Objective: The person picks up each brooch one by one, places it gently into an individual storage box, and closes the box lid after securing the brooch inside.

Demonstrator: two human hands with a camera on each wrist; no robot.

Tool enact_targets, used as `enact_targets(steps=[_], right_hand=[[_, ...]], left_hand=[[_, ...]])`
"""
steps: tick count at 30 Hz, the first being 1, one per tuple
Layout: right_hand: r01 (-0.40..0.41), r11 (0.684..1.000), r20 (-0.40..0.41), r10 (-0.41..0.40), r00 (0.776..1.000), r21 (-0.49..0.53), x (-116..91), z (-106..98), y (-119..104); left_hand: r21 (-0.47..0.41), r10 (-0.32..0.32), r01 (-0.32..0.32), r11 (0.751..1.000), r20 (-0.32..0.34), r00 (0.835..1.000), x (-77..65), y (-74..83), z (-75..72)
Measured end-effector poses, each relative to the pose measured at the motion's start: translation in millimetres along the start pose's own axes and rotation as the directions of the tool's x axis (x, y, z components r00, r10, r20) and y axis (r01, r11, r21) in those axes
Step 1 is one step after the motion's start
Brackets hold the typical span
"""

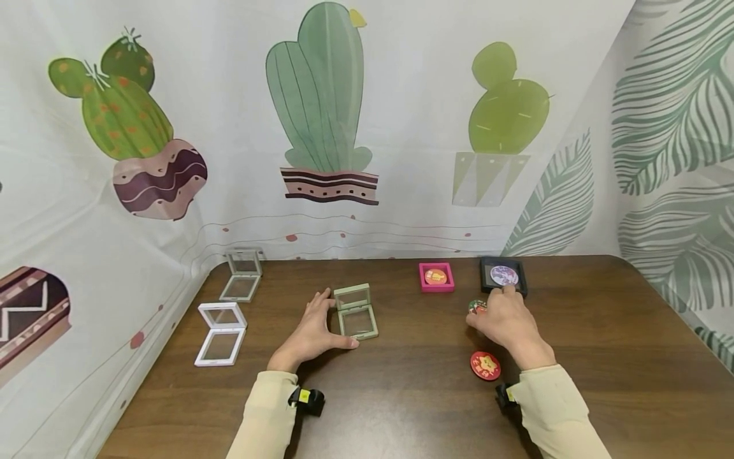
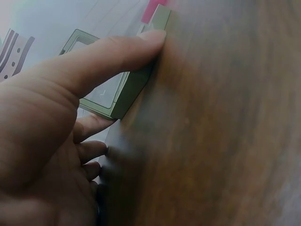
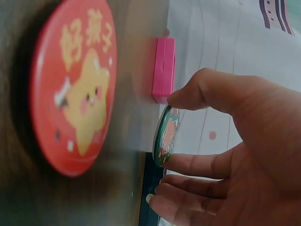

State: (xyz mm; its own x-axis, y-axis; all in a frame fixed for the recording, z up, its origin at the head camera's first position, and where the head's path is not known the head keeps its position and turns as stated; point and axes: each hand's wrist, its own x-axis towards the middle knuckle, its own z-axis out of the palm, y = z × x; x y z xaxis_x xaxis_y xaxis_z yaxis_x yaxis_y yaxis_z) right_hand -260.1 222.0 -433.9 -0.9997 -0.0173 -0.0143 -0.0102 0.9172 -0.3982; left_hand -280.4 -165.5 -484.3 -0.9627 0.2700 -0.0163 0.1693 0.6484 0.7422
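Note:
My left hand (image 1: 312, 328) holds an open green square display frame (image 1: 358, 320) on the table, thumb at its front edge and index finger at the far side by the raised lid. The thumb lies along the frame's thick side (image 2: 136, 89) in the left wrist view. My right hand (image 1: 509, 319) pinches a round green badge (image 3: 168, 136) by its rim between thumb and index finger, the other fingers loosely bent. From the head, most of that badge hides behind the hand. A red round badge with a yellow star (image 1: 485, 366) lies nearer me, beside the right wrist.
A pink frame (image 1: 423, 285) with an orange badge in it stands at the back. Right of it is a black frame (image 1: 487, 285) with a purple badge (image 1: 504, 275). Open white (image 1: 205, 355) and grey (image 1: 225, 291) frames stand at left. Behind the table hangs a printed cloth (image 1: 413, 127).

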Motion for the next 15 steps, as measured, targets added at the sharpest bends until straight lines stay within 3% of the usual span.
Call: enact_targets(steps=[15], right_hand=[[0.045,0.999,-0.003,-0.045,0.999,-0.006,-1,13,-25]], left_hand=[[0.0,0.008,-0.008,1.0,-0.009,1.0,-0.4,0.8,0.4]])
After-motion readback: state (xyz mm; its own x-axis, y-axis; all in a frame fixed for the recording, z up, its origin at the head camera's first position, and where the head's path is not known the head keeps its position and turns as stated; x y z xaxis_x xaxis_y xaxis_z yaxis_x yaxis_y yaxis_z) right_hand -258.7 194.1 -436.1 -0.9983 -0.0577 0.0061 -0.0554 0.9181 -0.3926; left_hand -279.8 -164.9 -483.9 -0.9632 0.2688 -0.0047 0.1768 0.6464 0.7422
